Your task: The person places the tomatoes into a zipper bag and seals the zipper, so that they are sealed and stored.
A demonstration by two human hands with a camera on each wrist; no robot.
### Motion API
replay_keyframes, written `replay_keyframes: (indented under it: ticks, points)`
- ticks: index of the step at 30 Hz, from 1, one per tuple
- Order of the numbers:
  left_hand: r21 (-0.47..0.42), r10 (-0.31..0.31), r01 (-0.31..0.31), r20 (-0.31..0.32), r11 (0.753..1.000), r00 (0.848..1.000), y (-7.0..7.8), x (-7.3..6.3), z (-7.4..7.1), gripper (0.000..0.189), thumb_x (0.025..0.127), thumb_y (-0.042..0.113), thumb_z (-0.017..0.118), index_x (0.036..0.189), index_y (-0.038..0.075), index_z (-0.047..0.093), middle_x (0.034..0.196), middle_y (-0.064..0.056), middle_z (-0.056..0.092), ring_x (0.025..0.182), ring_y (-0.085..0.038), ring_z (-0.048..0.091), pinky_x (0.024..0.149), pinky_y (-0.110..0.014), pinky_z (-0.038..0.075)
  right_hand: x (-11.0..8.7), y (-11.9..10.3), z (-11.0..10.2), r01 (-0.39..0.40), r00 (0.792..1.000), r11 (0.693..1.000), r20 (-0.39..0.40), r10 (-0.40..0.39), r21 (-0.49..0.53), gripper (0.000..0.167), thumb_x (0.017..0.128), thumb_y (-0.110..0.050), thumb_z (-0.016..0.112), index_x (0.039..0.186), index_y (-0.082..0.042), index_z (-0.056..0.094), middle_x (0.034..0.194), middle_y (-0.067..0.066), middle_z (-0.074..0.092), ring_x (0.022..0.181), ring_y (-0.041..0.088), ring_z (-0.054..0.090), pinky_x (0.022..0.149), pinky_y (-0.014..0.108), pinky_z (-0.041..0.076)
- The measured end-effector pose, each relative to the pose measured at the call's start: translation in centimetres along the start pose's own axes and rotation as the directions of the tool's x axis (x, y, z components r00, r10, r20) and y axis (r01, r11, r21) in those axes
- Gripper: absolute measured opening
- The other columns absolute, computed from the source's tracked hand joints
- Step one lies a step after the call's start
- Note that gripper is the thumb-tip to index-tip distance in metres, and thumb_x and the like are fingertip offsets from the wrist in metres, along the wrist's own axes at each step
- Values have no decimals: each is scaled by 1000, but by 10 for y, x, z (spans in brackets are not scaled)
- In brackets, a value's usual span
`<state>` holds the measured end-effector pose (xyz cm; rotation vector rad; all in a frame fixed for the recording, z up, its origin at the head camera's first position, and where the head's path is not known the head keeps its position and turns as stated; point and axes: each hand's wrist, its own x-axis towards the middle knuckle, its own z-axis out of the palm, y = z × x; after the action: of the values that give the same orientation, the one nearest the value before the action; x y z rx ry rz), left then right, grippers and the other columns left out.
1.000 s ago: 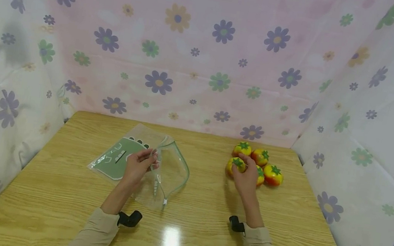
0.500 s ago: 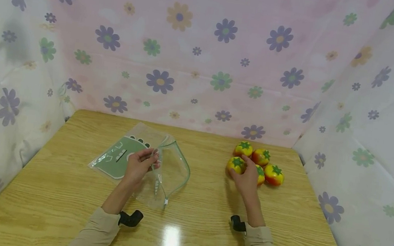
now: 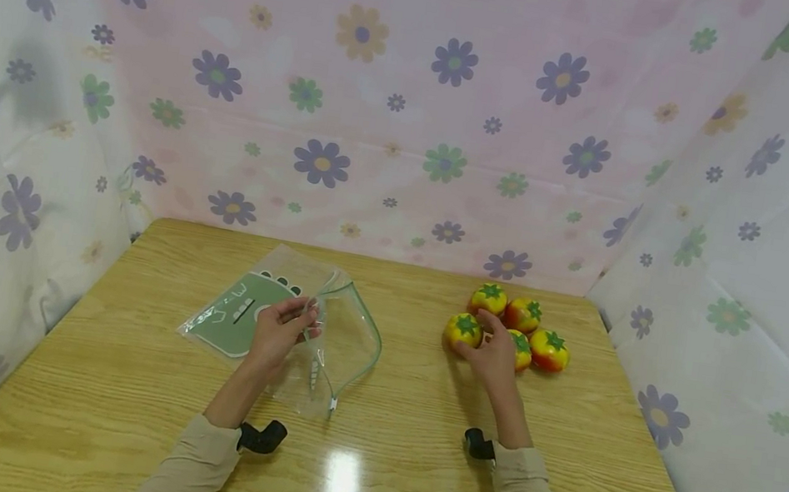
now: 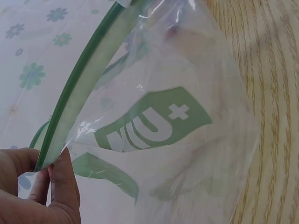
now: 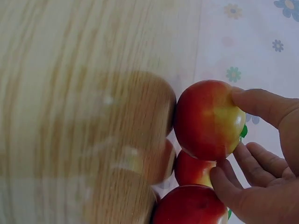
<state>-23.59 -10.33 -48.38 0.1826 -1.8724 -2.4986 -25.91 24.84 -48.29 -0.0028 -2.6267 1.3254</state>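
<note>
My left hand (image 3: 274,338) pinches the rim of a clear plastic zip bag (image 3: 350,349) with green trim and a green cartoon print. Its mouth gapes toward the right. In the left wrist view the thumb and fingers grip the bag (image 4: 159,121) at its green zip strip. A yellow-red tomato (image 3: 462,331) with a green star-shaped leaf top sits between the thumb and fingers of my right hand (image 3: 497,360). In the right wrist view the thumb lies on one side of that tomato (image 5: 205,121), the fingers on the other, and its underside is right at the tabletop.
Several more tomatoes (image 3: 549,350) lie bunched behind and right of my right hand, one partly hidden by it. The wooden table (image 3: 377,479) ends at flower-patterned cloth (image 3: 392,153) behind and on both sides. A white zip slider (image 3: 333,404) hangs at the bag's near corner.
The right fingers have closed round the nearest tomato, which has shifted slightly left, away from the others. The left hand and the bag have stayed in place.
</note>
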Motion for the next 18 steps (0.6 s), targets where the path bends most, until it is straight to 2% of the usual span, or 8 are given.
replay_keyframes:
  ticks: [7, 12, 18]
  points:
    - [-1, -8, 8, -5, 1000, 1000, 0, 0, 1, 31, 99, -4, 61, 129, -13, 55, 107, -9, 70, 76, -6, 69, 72, -21, 64, 3, 3, 2, 8, 999, 999, 43, -10, 52, 71, 85, 0, 80, 146, 7, 45, 147, 27, 50, 136, 43, 46, 113, 58, 44]
    - [-18, -12, 12, -8, 1000, 1000, 1, -2, 2, 30, 99, -5, 61, 128, -13, 56, 104, -4, 70, 75, -7, 69, 71, -21, 64, 5, 5, 6, 25, 999, 996, 38, -28, 82, 70, 83, 0, 82, 144, 9, 47, 148, 27, 48, 136, 45, 45, 113, 59, 45]
    - [-17, -12, 11, -14, 1000, 1000, 0, 0, 2, 32, 99, -5, 61, 130, -13, 55, 107, -6, 70, 75, -7, 69, 72, -21, 64, 6, 8, 9, -6, 999, 997, 44, 3, 74, 73, 85, -7, 84, 146, 7, 45, 149, 27, 44, 137, 46, 43, 113, 58, 45]
